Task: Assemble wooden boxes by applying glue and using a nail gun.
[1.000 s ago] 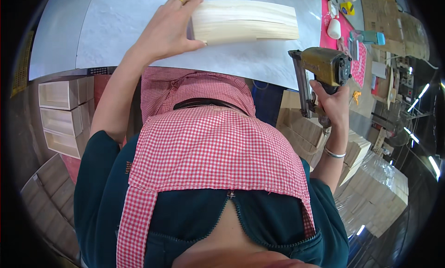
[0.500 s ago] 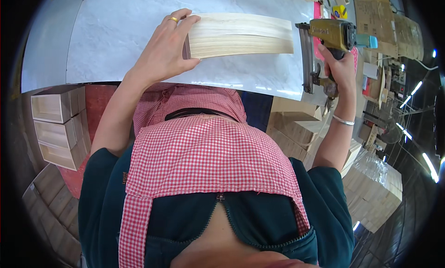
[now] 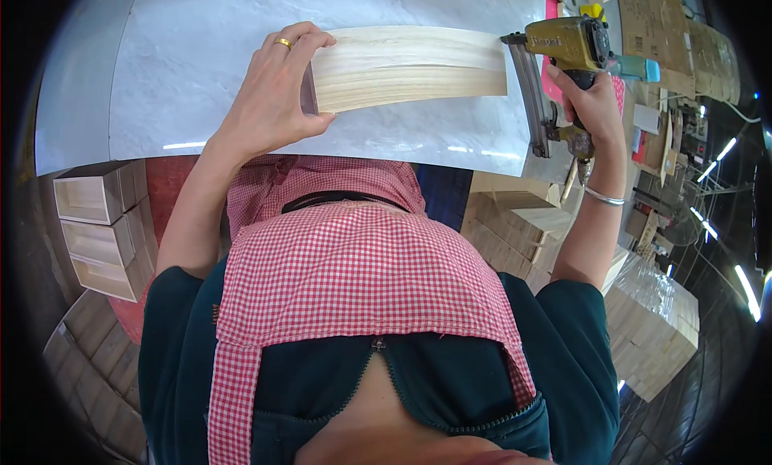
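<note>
And here's your left hand point(image 3: 269, 95) curved wide around the left end of the pale wooden piece point(image 3: 410, 67), thumb on the near edge, fingers on the far edge, a gold ring point(image 3: 284, 43) showing. The piece lies crosswise on the marbled worktable point(image 3: 193, 95), in front of your checked apron point(image 3: 362, 272). Over on the right, your right hand point(image 3: 593, 107) is wrapped firmly around the handle of the nail gun point(image 3: 563, 47), its nose right by the far right corner of the wood; whether they touch, you can't tell from here. On to the markings: dark lettering runs along the gun's gold body. Behind it, the brown cardboard point(image 3: 658, 35) carries small dark print, too fine to make out. There's a little orange mark point(image 3: 215, 313) at the side of your dark green top, its shape unclear. Down left, pale open boxes point(image 3: 96, 232) stand stacked beside the table.
</note>
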{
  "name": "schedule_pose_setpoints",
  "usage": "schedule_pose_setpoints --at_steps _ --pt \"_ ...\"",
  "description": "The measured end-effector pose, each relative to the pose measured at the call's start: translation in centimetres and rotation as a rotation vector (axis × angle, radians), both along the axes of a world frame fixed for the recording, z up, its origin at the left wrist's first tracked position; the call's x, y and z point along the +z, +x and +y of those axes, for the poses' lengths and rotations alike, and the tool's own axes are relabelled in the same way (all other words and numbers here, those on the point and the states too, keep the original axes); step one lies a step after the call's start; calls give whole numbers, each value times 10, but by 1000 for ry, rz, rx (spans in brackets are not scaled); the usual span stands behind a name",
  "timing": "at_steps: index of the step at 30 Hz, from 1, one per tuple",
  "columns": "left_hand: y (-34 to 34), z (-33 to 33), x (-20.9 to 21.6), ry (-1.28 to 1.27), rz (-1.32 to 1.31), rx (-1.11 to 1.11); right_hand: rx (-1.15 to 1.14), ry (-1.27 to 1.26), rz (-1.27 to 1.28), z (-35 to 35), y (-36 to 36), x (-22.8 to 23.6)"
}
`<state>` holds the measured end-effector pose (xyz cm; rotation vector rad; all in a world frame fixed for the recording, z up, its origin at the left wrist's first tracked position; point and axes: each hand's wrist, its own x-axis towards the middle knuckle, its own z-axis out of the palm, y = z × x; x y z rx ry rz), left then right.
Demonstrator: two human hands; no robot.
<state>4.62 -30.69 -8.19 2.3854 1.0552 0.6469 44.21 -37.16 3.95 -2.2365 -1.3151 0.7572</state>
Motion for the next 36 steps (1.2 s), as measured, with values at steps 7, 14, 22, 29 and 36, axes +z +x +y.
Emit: schedule_pose_setpoints --at_steps 7,14,22,29,36 --pt "3 -1 2 10 9 4 -16 7 15 -2 5 -1" --pt "0 -2 0 6 10 18 -21 -21 13 0 6 -2" --pt "-10 0 5 111 90 25 8 -53 -16 8 0 -1" --pt "28 1 12 321 254 -38 52 20 11 -6 -31 7" --pt "44 9 0 232 301 -19 108 -14 -13 -5 -64 -1"
